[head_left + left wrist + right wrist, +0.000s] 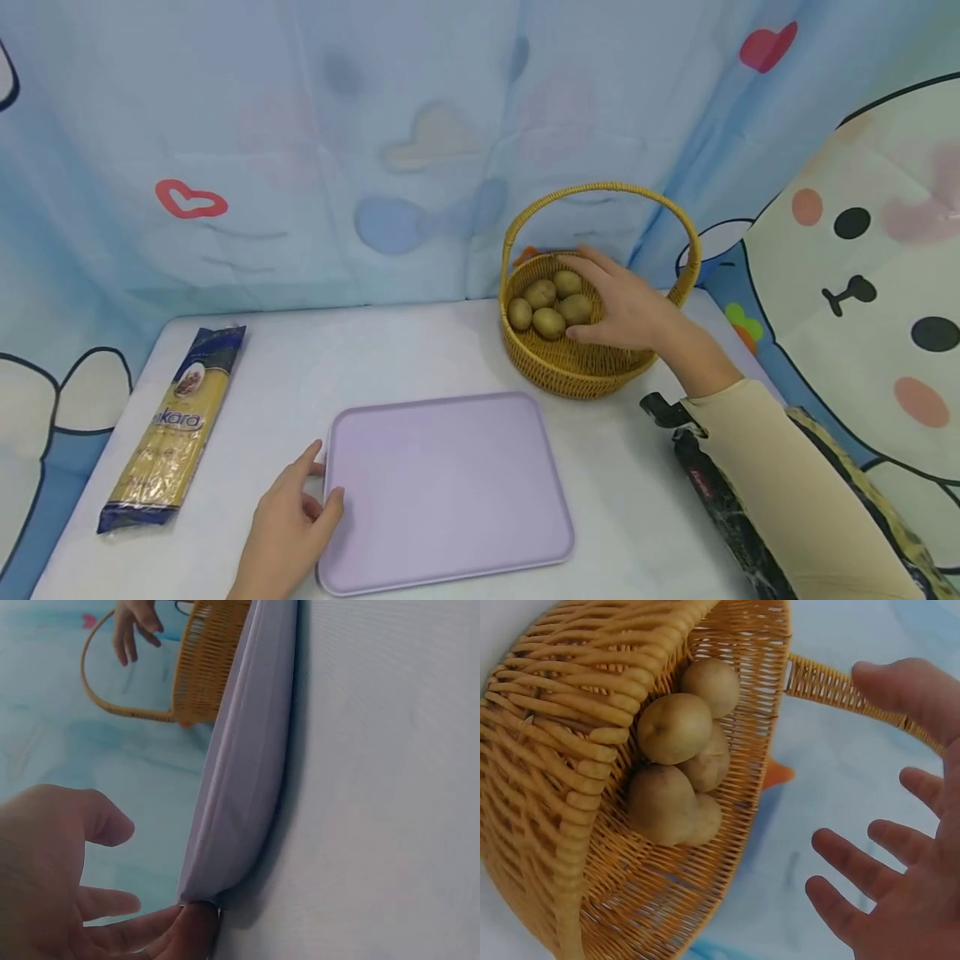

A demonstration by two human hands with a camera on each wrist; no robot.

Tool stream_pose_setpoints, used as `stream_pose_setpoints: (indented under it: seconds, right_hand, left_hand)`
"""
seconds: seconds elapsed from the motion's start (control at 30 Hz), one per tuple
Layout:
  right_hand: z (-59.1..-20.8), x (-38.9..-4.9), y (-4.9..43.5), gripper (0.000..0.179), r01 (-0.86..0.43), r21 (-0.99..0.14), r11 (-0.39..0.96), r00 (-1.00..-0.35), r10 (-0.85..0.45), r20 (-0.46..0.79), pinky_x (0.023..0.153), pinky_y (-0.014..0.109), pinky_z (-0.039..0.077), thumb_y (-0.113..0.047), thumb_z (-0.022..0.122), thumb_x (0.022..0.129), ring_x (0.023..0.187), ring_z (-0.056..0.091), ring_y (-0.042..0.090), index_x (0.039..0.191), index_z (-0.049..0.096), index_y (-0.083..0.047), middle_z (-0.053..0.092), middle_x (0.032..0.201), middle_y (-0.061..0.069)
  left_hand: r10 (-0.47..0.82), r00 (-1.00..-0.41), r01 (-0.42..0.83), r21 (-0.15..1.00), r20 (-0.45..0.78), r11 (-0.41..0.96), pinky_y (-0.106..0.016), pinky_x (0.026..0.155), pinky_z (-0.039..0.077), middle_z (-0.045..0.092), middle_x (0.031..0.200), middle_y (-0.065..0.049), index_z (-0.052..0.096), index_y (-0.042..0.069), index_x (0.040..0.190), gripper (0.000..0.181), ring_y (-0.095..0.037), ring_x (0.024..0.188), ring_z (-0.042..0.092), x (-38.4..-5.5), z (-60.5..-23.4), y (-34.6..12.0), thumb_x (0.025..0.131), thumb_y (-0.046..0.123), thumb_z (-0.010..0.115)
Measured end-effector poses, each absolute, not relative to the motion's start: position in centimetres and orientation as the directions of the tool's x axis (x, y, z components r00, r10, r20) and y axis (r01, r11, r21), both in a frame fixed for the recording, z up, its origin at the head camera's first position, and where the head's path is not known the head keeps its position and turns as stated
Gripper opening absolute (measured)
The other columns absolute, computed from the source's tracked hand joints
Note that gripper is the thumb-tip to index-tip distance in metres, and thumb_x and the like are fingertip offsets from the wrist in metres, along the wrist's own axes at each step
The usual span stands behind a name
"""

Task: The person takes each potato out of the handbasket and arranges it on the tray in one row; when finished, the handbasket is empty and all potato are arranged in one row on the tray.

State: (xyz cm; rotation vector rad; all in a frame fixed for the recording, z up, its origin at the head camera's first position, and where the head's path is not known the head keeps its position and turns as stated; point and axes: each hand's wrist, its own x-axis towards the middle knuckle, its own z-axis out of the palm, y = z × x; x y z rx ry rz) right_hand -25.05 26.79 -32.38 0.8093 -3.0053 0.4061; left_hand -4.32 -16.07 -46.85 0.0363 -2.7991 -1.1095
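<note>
Fingers [859, 864] of right hand [626, 304] spread wide, holding nothing, over basket [555, 379] | left hand [281, 529] relaxed, fingers parted, at tray [450, 492] edge, 9 o'clock | five potatoes [549, 323] at basket's 10 o'clock; probably firm, light, apt to roll; grasp round middle | basket 1 o'clock from tray

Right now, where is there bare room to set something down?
The lilac tray beside the left hand is bare; so is the tabletop behind it, between pasta packet and wicker basket. Crowded: the basket's potatoes near the right hand, and the tabletop's right side, under the sleeve.
</note>
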Motion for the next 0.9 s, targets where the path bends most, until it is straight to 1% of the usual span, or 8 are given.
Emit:
stream_pose_setpoints:
  seconds: [0.13, 0.23, 0.37, 0.43, 0.57, 0.63, 0.7, 0.9]
  right_hand:
    - [-32.9, -26.3, 26.8, 0.097, -0.505, -0.287, 0.814, -0.858, -0.509, 0.066, 0.103, 0.062, 0.031, -0.030, 0.081, 0.076, 0.140, 0.025, 0.041, 0.155, 0.026, -0.018, 0.021, 0.157, 0.015]
    - [-33.4, -27.2, 26.8, 0.097, -0.511, -0.301, 0.805, -0.853, -0.519, 0.060, 0.108, 0.057, 0.027, -0.026, 0.082, 0.075, 0.141, 0.025, 0.038, 0.154, 0.027, -0.014, 0.027, 0.155, 0.014]
    - [-33.8, -28.4, 26.9, 0.092, -0.464, -0.331, 0.822, -0.872, -0.490, 0.005, 0.108, 0.055, 0.029, -0.023, 0.081, 0.075, 0.138, 0.031, 0.036, 0.152, 0.031, -0.014, 0.034, 0.153, 0.010]
    - [-34.0, -28.9, 26.7, 0.086, -0.441, -0.365, 0.820, -0.876, -0.482, -0.023, 0.106, 0.053, 0.032, -0.021, 0.079, 0.076, 0.136, 0.034, 0.034, 0.150, 0.035, -0.015, 0.038, 0.150, 0.008]
    - [-34.3, -30.0, 26.4, 0.073, -0.406, -0.395, 0.824, -0.881, -0.468, -0.071, 0.097, 0.048, 0.041, -0.015, 0.075, 0.076, 0.120, 0.052, 0.030, 0.143, 0.047, -0.014, 0.050, 0.140, 0.010]
    - [-34.2, -30.4, 26.2, 0.069, -0.379, -0.398, 0.835, -0.883, -0.455, -0.114, 0.091, 0.047, 0.044, -0.014, 0.073, 0.076, 0.111, 0.056, 0.030, 0.140, 0.049, -0.014, 0.053, 0.135, 0.013]
    - [-34.3, -30.9, 26.1, 0.067, -0.363, -0.405, 0.839, -0.874, -0.457, -0.163, 0.089, 0.047, 0.046, -0.012, 0.072, 0.077, 0.107, 0.060, 0.031, 0.140, 0.049, -0.013, 0.055, 0.133, 0.015]
    - [-35.1, -31.9, 26.1, 0.063, -0.327, -0.466, 0.822, -0.809, -0.498, -0.312, 0.096, 0.051, 0.044, -0.009, 0.069, 0.083, 0.121, 0.052, 0.039, 0.141, 0.047, -0.007, 0.049, 0.140, 0.017]
  left_hand:
    - [-0.110, -0.993, -0.048, 0.679, 0.048, 0.732, -0.022, 0.051, 0.045, 0.064, 0.099, -0.004, 0.057, 0.002, 0.131, 0.049, -0.004, 0.058, 0.053, -4.4, -46.8, -16.1, 0.087, 0.019, 0.069]
    - [-0.117, -0.992, -0.062, 0.671, 0.038, 0.739, -0.022, 0.051, 0.044, 0.061, 0.088, 0.000, 0.062, 0.000, 0.124, 0.043, -0.005, 0.057, 0.051, -4.5, -46.9, -16.1, 0.086, 0.018, 0.070]
    - [-0.117, -0.992, -0.058, 0.671, 0.043, 0.739, -0.022, 0.048, 0.042, 0.058, 0.081, 0.003, 0.064, 0.000, 0.119, 0.041, -0.006, 0.052, 0.047, -4.7, -47.1, -16.1, 0.082, 0.014, 0.073]
    - [-0.114, -0.993, -0.063, 0.675, 0.031, 0.735, -0.022, 0.045, 0.041, 0.058, 0.078, 0.003, 0.064, -0.001, 0.119, 0.042, -0.006, 0.050, 0.046, -4.7, -47.3, -16.2, 0.080, 0.011, 0.073]
    - [-0.103, -0.995, -0.077, 0.682, -0.003, 0.727, -0.022, 0.042, 0.039, 0.056, 0.074, 0.004, 0.064, -0.002, 0.118, 0.043, -0.006, 0.047, 0.046, -4.8, -47.4, -16.4, 0.077, 0.008, 0.074]
    - [-0.101, -0.995, -0.085, 0.684, -0.017, 0.724, -0.022, 0.042, 0.039, 0.057, 0.074, 0.005, 0.064, -0.003, 0.118, 0.043, -0.006, 0.047, 0.046, -4.8, -47.4, -16.5, 0.077, 0.007, 0.073]
    - [-0.101, -0.994, -0.095, 0.688, -0.032, 0.720, -0.022, 0.043, 0.040, 0.057, 0.074, 0.004, 0.064, -0.003, 0.119, 0.043, -0.006, 0.048, 0.047, -4.9, -47.4, -16.5, 0.078, 0.007, 0.073]
    - [-0.098, -0.994, -0.099, 0.699, -0.041, 0.708, -0.022, 0.042, 0.039, 0.057, 0.075, 0.005, 0.064, -0.001, 0.119, 0.043, -0.006, 0.047, 0.047, -5.1, -47.5, -16.7, 0.078, 0.007, 0.073]
